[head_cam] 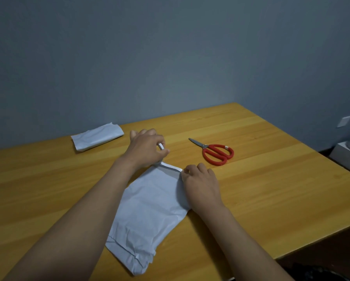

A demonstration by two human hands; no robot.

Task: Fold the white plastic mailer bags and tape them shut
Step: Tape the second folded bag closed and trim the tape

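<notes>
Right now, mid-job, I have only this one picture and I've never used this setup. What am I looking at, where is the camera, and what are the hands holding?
There is no machine here: these are a person's two bare hands, and the single picture comes from a camera worn on their head, looking forward and down. On the wooden table a white mailer bag lies between the forearms. The left hand grips a tape roll at the bag's far edge. A white tape strip runs from it along that edge to the right hand, which pinches its end at the bag's far right corner. Beyond the right hand lie red-handled scissors, untouched. At the table's far left sits a second bag, already folded; whether it is taped I cannot tell.
</notes>
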